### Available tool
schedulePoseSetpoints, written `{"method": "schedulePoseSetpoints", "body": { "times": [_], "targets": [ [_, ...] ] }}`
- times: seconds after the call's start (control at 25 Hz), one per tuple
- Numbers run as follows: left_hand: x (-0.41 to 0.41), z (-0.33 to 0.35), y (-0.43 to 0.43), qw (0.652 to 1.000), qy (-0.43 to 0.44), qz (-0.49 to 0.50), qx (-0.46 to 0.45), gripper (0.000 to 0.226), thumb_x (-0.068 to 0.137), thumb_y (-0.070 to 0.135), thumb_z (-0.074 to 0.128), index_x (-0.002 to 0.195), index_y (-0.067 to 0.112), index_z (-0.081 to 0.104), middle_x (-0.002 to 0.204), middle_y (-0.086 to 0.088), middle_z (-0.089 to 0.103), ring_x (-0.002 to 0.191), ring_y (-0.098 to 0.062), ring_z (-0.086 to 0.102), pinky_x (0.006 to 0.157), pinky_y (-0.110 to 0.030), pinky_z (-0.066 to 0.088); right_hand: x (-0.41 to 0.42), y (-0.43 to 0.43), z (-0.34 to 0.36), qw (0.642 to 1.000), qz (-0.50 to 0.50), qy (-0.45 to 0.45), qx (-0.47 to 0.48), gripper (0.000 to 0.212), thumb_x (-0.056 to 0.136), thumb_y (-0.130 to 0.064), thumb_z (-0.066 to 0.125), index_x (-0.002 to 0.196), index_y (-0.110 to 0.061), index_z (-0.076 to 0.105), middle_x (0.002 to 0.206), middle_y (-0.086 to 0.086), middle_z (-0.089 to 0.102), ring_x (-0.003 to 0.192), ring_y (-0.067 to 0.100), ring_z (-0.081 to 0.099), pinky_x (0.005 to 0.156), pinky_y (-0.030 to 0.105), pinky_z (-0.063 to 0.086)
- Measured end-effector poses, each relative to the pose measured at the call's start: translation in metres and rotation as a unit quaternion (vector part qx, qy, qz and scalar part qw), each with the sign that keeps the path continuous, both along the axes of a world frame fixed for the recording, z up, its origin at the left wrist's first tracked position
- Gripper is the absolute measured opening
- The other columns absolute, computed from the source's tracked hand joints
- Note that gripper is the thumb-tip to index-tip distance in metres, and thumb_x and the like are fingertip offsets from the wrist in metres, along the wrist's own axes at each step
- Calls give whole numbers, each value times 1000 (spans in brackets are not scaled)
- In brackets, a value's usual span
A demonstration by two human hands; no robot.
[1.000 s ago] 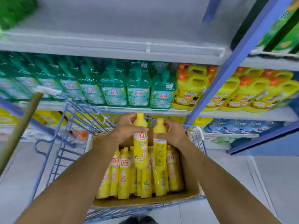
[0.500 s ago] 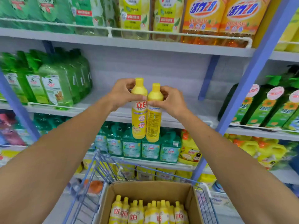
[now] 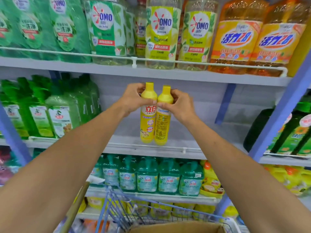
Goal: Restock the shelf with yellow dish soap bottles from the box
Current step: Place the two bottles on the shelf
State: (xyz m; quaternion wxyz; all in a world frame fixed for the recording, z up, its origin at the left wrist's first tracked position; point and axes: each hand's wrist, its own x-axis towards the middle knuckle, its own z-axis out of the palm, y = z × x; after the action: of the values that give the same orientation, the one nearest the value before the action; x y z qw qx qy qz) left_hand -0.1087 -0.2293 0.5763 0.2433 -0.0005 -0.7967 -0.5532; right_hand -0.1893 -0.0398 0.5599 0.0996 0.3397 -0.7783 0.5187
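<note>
Two yellow dish soap bottles stand side by side over the bare middle shelf [image 3: 193, 133]. My left hand [image 3: 132, 99] grips the neck of the left bottle [image 3: 147, 121], whose red-and-white label faces me. My right hand [image 3: 179, 105] grips the neck of the right bottle [image 3: 162, 125], which shows its back label. Their bases sit just behind the shelf's white front rail; I cannot tell if they touch the shelf. The rim of the cardboard box [image 3: 176, 227] shows at the bottom edge, inside a blue wire cart [image 3: 116, 206].
Green bottles [image 3: 55, 113] fill the left of the same shelf. Large OMO bottles [image 3: 161, 32] and orange bottles [image 3: 235, 39] stand on the shelf above. Teal pump bottles [image 3: 148, 177] line the shelf below. A blue upright [image 3: 282, 108] divides off dark green bottles [image 3: 294, 132] to the right.
Both hands have lifted the two bottles out of the box and carried them up and forward to the middle shelf. My view has tilted upward, so the box has dropped almost out of sight.
</note>
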Motion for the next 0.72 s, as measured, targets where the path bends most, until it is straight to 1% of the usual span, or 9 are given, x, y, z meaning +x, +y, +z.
{"method": "schedulePoseSetpoints", "body": {
  "times": [0.08, 0.12, 0.2, 0.24, 0.36, 0.48, 0.6, 0.68, 0.72],
  "targets": [
    [-13, -9, -9, 1000, -10, -5, -2, 52, 69, 2, 89, 115, 3, 66, 113, -18, 72, 102, -28, 70, 89, -40, 60, -12, -11, -12, 1000, -17, -9, -1, 55, 62, -47, 92, 105, -25, 67, 99, 0, 76, 91, 17, 73, 83, 46, 61],
    [-19, -15, -13, 1000, -16, -3, 2, 52, 69, 3, 90, 115, 4, 65, 111, -15, 72, 100, -27, 70, 86, -37, 60, -19, -15, -18, 1000, -26, -11, 5, 58, 61, -49, 92, 107, -24, 67, 100, 0, 75, 92, 18, 73, 84, 46, 61],
    [-33, -28, -17, 1000, -21, 8, 19, 50, 69, 2, 89, 113, 2, 66, 109, -15, 72, 95, -23, 69, 81, -30, 60, -31, -22, -26, 999, -39, -12, 25, 61, 63, -46, 93, 112, -20, 68, 102, 1, 75, 92, 18, 72, 84, 44, 61],
    [-39, -36, -17, 999, -20, 15, 23, 50, 69, 1, 89, 113, 0, 66, 109, -17, 72, 93, -22, 68, 80, -30, 60, -34, -23, -30, 998, -41, -17, 32, 61, 64, -44, 93, 113, -18, 68, 102, 0, 74, 92, 17, 72, 85, 42, 61],
    [-55, -58, -16, 999, -11, 25, 24, 50, 67, 3, 90, 111, 3, 67, 109, -18, 72, 92, -23, 69, 83, -37, 61, -44, -22, -43, 998, -52, -24, 29, 63, 65, -41, 93, 116, -17, 67, 98, -5, 71, 91, 15, 71, 85, 32, 60],
    [-62, -75, -14, 998, -10, 29, 63, 56, 67, 1, 90, 116, 3, 63, 110, -15, 72, 93, -21, 71, 82, -33, 61, -54, -20, -60, 998, -52, -33, -2, 66, 65, -43, 93, 120, -21, 66, 100, -7, 73, 91, 11, 71, 84, 26, 57],
    [-58, -100, -12, 995, -30, 19, 89, 59, 66, 1, 91, 116, 0, 60, 110, -14, 73, 97, -22, 72, 84, -34, 61, -56, -16, -79, 997, -27, -70, -16, 57, 68, -36, 93, 116, -25, 64, 99, -8, 73, 91, 7, 71, 84, 24, 57],
    [-52, -121, -10, 993, -51, 3, 103, 59, 68, -1, 89, 119, 3, 60, 112, -9, 74, 101, -20, 73, 87, -33, 61, -55, -14, -93, 994, -2, -104, -33, 48, 71, -32, 91, 110, -24, 64, 101, -8, 75, 92, 6, 72, 84, 27, 59],
    [-49, -131, -9, 992, -57, -1, 112, 59, 69, -1, 88, 121, 6, 60, 114, -6, 74, 102, -18, 73, 89, -33, 60, -55, -13, -99, 992, 9, -120, -39, 46, 73, -29, 91, 110, -23, 64, 102, -8, 75, 93, 5, 73, 83, 26, 59]
  ]
}}
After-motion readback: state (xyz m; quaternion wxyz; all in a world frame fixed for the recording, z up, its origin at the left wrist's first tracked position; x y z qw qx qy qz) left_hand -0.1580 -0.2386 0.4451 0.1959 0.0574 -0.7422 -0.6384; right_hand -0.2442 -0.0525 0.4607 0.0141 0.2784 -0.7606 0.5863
